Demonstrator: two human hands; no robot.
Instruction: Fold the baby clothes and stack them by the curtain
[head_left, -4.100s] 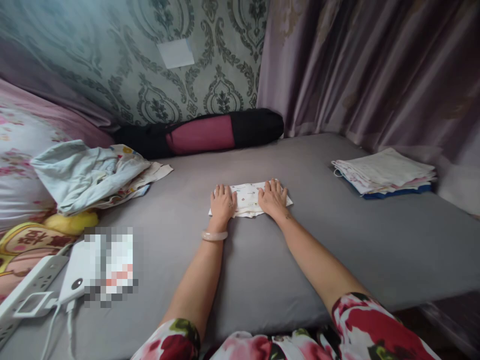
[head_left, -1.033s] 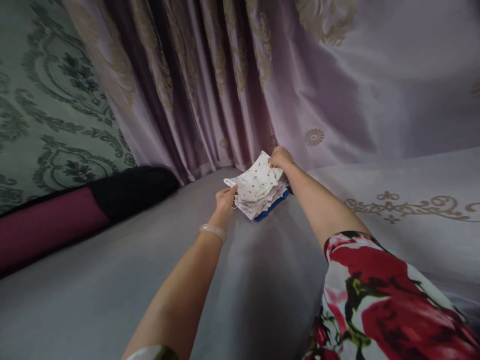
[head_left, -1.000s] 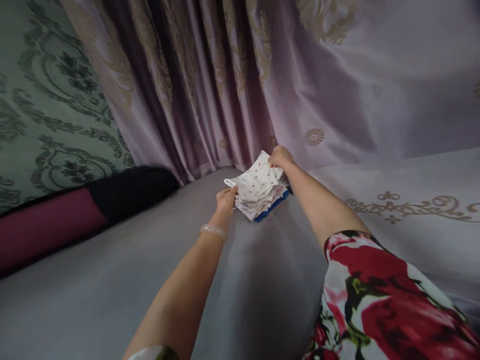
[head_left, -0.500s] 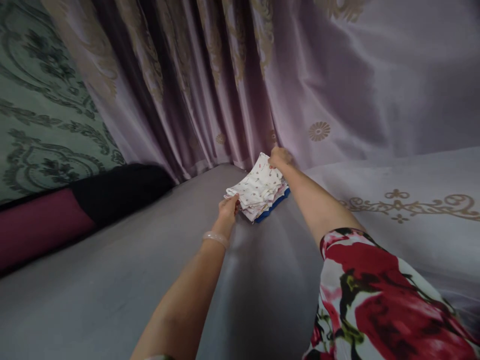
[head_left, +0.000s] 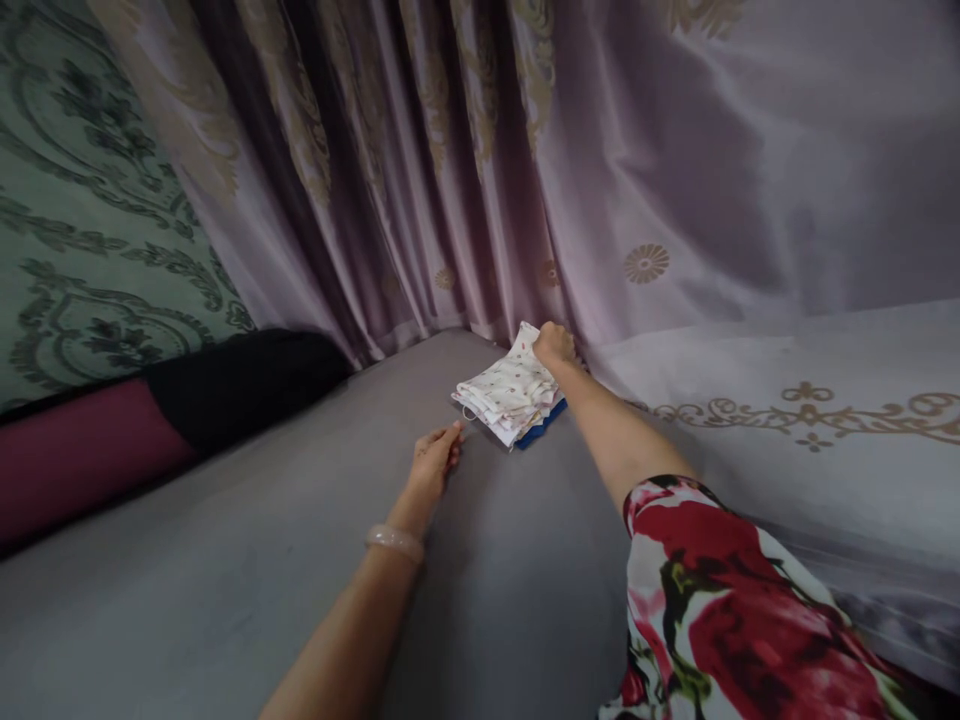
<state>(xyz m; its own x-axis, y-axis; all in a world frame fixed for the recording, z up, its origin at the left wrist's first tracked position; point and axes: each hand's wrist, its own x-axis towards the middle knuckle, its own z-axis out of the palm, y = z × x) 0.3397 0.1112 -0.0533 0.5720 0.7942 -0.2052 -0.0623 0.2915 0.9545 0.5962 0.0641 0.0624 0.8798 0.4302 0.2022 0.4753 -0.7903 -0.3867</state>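
A stack of folded clothes (head_left: 504,398) lies on the grey bed sheet (head_left: 247,560) near the curtain, with a blue piece (head_left: 541,425) at the bottom. On top is a white folded cloth with small prints. My right hand (head_left: 553,345) is closed on the far corner of that top cloth. My left hand (head_left: 435,462) rests on the sheet just short of the stack's near corner, fingers loosely stretched out and holding nothing. A pale bangle (head_left: 395,541) sits on my left wrist.
A mauve curtain (head_left: 465,160) hangs right behind the stack, and its gold-patterned hem (head_left: 787,410) spreads over the bed on the right. A black and maroon bolster (head_left: 150,420) lies along the patterned wall (head_left: 75,230) at the left.
The white printed cloth went from in front of me onto the stack at the curtain. In the last half second my left hand let go and drew back; my right hand pressed lower.
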